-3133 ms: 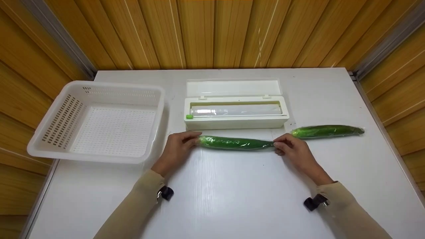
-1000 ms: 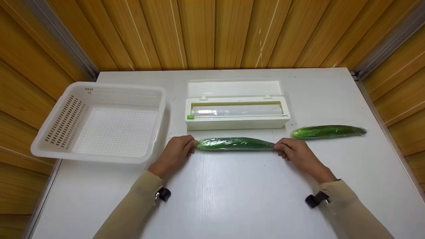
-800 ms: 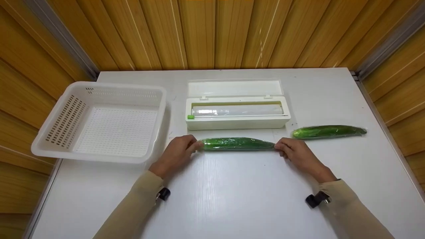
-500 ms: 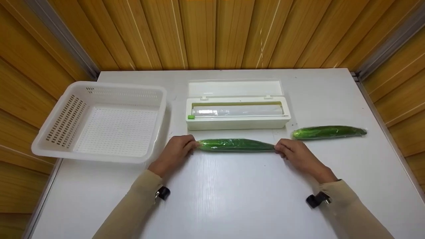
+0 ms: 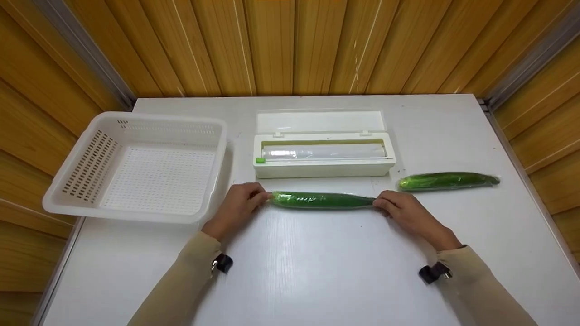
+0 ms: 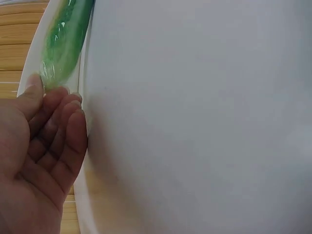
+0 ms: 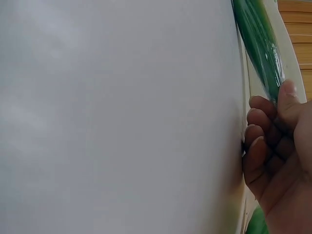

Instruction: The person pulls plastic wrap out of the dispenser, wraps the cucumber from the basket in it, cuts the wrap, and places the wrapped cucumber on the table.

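Observation:
A dark green cucumber (image 5: 321, 200) in clear plastic wrap lies crosswise before me, spanning the space between my hands. My left hand (image 5: 238, 206) pinches its pale left end between thumb and forefinger. In the left wrist view, shiny film gathers over that end of the cucumber (image 6: 66, 44), and the other fingers curl loosely below. My right hand (image 5: 405, 213) pinches the narrow, darker tip. The right wrist view shows film drawn tight along the cucumber (image 7: 261, 46) toward thumb and forefinger. A second wrapped cucumber (image 5: 448, 181) rests on the table beyond my right hand.
Behind the held cucumber stands a white wrap dispenser (image 5: 324, 170), lid raised, with a film roll (image 5: 324, 151) inside and a green slide cutter (image 5: 260, 160) at its left. A white perforated basket (image 5: 210, 172) sits on the left of the white table (image 5: 326, 280). Wood-look walls enclose the table.
The held cucumber has turned about its length and come slightly nearer to me. My left fingers shifted on its end and pinch it again; the right hand stays at the tip.

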`<state>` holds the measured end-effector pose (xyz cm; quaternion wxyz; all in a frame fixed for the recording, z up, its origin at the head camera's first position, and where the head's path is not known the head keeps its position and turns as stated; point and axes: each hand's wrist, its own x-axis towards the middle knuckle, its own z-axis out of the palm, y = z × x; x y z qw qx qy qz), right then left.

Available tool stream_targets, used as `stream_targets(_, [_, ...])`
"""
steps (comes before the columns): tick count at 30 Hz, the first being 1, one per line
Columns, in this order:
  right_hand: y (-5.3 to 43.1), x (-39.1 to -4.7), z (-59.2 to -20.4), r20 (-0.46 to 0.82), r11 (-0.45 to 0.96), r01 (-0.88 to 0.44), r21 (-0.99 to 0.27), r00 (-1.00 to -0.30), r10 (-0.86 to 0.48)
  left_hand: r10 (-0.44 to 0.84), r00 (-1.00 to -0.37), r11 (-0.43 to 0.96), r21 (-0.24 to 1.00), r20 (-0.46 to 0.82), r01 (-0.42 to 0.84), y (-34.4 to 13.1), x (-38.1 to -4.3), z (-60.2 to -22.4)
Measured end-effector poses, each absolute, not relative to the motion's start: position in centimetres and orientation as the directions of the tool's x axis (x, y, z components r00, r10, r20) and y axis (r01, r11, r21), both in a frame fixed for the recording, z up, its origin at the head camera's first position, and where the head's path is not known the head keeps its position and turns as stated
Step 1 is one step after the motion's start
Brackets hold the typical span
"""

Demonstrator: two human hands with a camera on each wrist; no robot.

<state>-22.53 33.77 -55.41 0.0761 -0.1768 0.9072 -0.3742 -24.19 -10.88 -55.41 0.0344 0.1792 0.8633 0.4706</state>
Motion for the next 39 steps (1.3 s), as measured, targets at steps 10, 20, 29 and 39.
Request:
stream_targets(10, [33.78,-22.89,-55.52,-0.065,0.642,-0.199,-0.740,-0.930,-0.362,0.208,-0.974,0.381,0.909,0.093,0.168,-10.59,-24.38,-55.46])
stream_targets(20, [33.31,-22.88,-55.54,0.073,0.598,-0.264,-0.757,-0.944,-0.323,0.239,-0.967,0.451,0.872,0.089,0.192,-10.60,-24.56,-55.30])
stream_targets(29, [33.41,-22.67,-56.00,0.175,0.572,-0.321,-0.755,-0.939,-0.297,0.281,-0.949,0.405,0.880,0.139,0.249,-10.59,-24.26,-55.49])
stream_targets(39, [33.53,-22.80,-56.30,0.049,0.492,-0.157,-0.856,-0.973,-0.226,0.381,-0.910,0.430,0.840,0.162,0.330,-10.49,-23.77,-55.54])
